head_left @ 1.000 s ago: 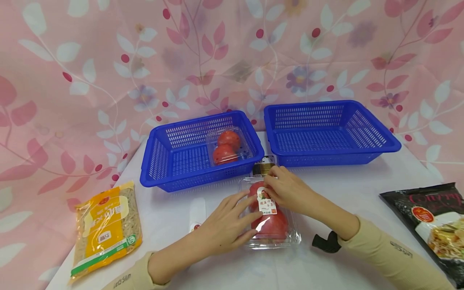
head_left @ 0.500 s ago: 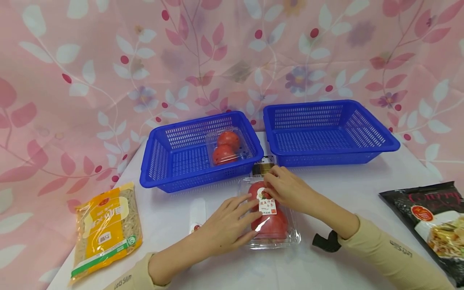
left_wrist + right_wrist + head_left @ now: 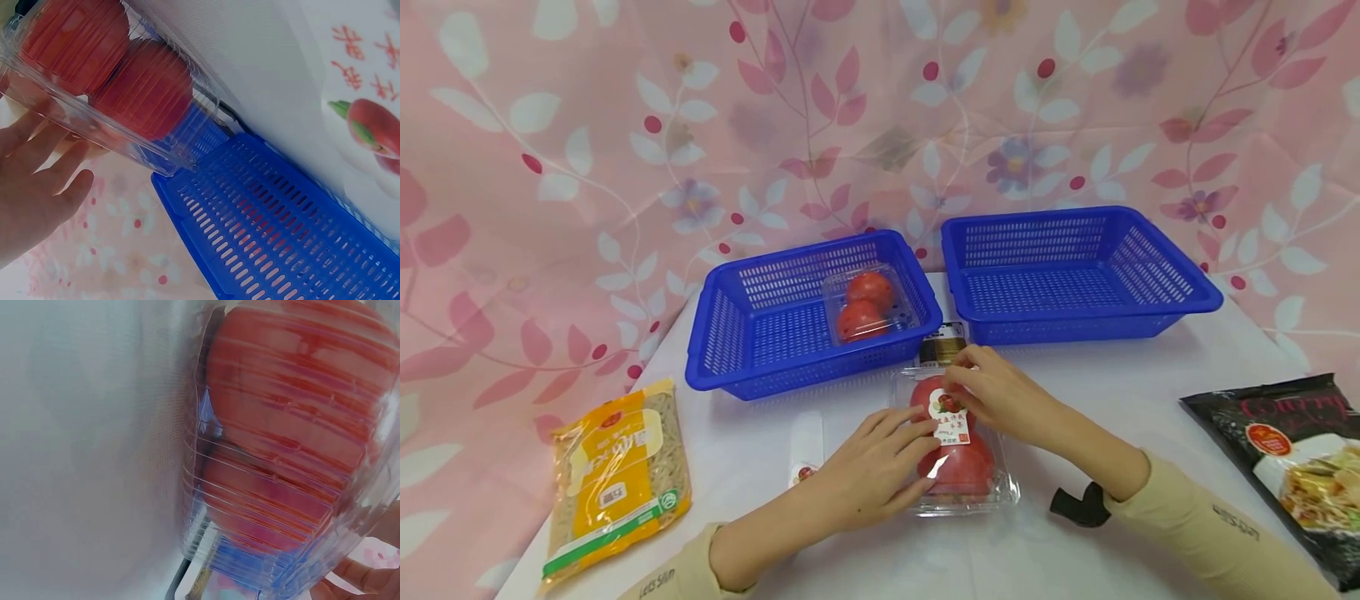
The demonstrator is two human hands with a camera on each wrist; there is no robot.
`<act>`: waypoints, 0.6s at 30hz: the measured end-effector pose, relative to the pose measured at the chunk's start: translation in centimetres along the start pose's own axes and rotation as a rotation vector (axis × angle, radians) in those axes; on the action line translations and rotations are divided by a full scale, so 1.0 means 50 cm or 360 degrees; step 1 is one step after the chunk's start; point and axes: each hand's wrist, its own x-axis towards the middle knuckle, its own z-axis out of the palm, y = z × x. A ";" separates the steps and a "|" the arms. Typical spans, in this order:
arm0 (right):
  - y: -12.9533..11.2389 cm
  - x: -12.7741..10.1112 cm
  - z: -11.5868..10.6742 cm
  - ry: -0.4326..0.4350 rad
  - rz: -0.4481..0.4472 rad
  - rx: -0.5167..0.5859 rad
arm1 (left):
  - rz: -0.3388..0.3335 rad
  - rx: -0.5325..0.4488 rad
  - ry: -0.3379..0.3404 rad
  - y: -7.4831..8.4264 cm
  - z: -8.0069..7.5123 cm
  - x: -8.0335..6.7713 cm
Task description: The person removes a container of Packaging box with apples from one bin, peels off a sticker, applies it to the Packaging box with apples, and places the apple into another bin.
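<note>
A clear plastic box (image 3: pixel 962 492) of red fruits that look like tomatoes (image 3: pixel 958 467) lies on the white table. A white label (image 3: pixel 951 421) with a fruit picture and red writing sits on its lid. My left hand (image 3: pixel 876 471) rests along the box's left side, fingers mostly straight, fingertips near the label's left edge. My right hand (image 3: pixel 992 387) has bent fingers and seems to pinch the label's upper right edge; the exact contact is hidden. The left wrist view shows the left hand (image 3: pixel 44 169) beside the box; the right wrist view shows the fruits (image 3: pixel 294 381) close up.
A blue basket (image 3: pixel 812 367) at back left holds another box of fruits (image 3: pixel 865 308). A second blue basket (image 3: pixel 1082 321) stands right of it. Around lie a yellow bag (image 3: pixel 617 475), a black noodle bag (image 3: pixel 1285 467), a white strip (image 3: pixel 807 437), a gold-and-black item (image 3: pixel 942 343) and a black piece (image 3: pixel 1081 506).
Both hands stay almost in place at the box. The label's visible part shifts slightly under the right fingers, with more of its fruit picture showing. The whole view drifts a little left.
</note>
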 end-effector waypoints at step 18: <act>-0.016 -0.035 -0.007 -0.0153 0.0141 -0.0003 | -0.0080 0.0052 -0.0023 0.004 0.015 0.016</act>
